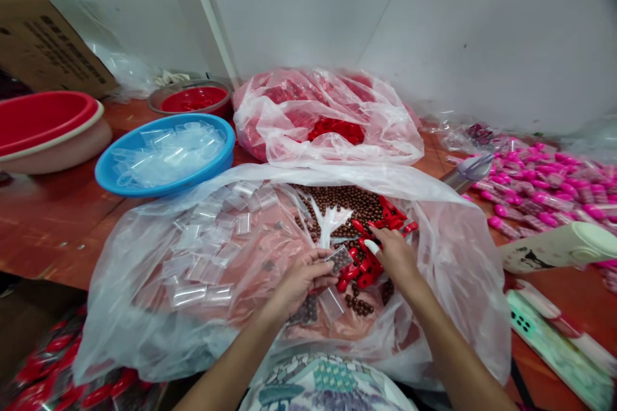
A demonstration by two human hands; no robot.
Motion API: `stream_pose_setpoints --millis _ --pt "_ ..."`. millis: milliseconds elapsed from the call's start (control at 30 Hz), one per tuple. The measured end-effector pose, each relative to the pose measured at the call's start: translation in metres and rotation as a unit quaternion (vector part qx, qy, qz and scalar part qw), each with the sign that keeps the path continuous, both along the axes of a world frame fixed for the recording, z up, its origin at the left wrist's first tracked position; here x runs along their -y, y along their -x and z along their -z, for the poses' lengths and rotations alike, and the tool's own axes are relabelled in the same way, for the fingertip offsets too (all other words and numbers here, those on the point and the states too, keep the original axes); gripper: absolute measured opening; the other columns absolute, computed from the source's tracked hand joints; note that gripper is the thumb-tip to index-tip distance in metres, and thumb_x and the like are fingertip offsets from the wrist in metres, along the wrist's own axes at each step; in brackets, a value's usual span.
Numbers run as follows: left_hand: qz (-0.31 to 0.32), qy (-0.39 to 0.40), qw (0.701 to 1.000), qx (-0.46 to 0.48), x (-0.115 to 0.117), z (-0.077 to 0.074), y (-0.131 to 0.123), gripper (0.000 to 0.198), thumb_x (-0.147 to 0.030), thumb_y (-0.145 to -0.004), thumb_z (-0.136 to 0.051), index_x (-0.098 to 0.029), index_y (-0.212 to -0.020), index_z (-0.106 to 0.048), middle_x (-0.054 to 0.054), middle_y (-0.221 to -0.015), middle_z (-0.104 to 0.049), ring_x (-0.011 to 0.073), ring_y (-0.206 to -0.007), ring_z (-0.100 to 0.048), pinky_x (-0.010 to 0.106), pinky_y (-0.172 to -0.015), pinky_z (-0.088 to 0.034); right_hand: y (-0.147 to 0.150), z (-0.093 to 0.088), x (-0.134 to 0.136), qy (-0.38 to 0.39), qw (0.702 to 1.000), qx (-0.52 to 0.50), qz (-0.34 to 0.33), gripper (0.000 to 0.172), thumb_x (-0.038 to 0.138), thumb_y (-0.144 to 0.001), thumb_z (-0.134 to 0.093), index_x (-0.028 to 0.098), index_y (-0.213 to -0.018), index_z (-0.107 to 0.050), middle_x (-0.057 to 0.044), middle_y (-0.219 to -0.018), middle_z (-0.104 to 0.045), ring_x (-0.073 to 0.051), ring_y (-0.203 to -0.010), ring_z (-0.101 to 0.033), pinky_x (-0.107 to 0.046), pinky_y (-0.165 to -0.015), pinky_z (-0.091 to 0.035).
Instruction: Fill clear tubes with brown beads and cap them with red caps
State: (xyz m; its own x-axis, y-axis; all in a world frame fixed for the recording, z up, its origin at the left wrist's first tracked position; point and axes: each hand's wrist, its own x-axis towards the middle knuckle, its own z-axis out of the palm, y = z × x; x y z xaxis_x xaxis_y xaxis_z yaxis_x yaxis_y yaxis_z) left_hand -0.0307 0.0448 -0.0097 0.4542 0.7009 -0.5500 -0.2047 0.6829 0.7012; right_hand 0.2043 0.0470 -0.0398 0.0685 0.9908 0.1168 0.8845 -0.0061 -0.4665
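My left hand point(313, 274) holds a small clear plastic case point(340, 259) between thumb and fingers, over a spread white plastic sheet point(448, 270). My right hand point(391, 250) reaches in among red plastic pieces point(365, 279); its thumb has a white covering, and whether the fingertips grip a piece is too small to tell. Round brown beads point(357, 198) lie behind the hands, with a white scoop-like piece point(333, 219) on them. More clear cases point(207, 263) are scattered on the sheet's left side. Another clear case point(331, 304) lies just below my hands.
A blue basin point(103, 167) of clear pieces and a red basin point(48, 117) stand left. Behind is a bag point(337, 103) of red parts. Pink-capped tubes point(549, 183), a pale cylinder point(554, 247) and a green phone-like case point(559, 347) are right.
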Motion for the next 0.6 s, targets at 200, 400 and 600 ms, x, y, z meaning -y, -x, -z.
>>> stream_pose_setpoints --millis 200,400,600 --pt "-0.002 -0.011 1.000 0.019 0.011 -0.004 -0.007 0.028 -0.017 -0.074 -0.065 -0.012 -0.100 -0.057 0.008 -0.092 -0.065 0.0130 -0.069 -0.065 0.024 -0.070 -0.054 0.014 -0.007 0.012 -0.001 0.990 -0.138 0.034 0.025 0.032 -0.083 -0.051 0.020 -0.101 -0.064 -0.007 -0.097 -0.066 -0.023 -0.089 -0.060 -0.037 -0.080 -0.047" --pt "-0.018 -0.018 0.999 0.022 0.017 -0.002 -0.012 0.033 -0.019 -0.070 -0.070 -0.012 -0.099 -0.059 0.006 -0.085 -0.065 0.0114 -0.070 -0.063 0.023 -0.069 -0.054 0.043 -0.014 0.041 0.012 0.961 -0.276 0.033 0.027 0.034 -0.084 -0.052 0.022 -0.107 -0.061 -0.004 -0.097 -0.070 -0.019 -0.084 -0.066 -0.032 -0.074 -0.053" --pt "-0.037 -0.030 0.998 0.029 0.020 -0.003 -0.015 0.034 -0.024 -0.067 -0.073 -0.011 -0.096 -0.061 0.006 -0.085 -0.066 0.0125 -0.071 -0.062 0.025 -0.069 -0.054 0.047 -0.023 0.058 -0.039 0.938 -0.342 -0.031 0.029 0.028 -0.088 -0.049 0.025 -0.115 -0.061 -0.006 -0.119 -0.063 -0.022 -0.113 -0.056 -0.045 -0.099 -0.041"
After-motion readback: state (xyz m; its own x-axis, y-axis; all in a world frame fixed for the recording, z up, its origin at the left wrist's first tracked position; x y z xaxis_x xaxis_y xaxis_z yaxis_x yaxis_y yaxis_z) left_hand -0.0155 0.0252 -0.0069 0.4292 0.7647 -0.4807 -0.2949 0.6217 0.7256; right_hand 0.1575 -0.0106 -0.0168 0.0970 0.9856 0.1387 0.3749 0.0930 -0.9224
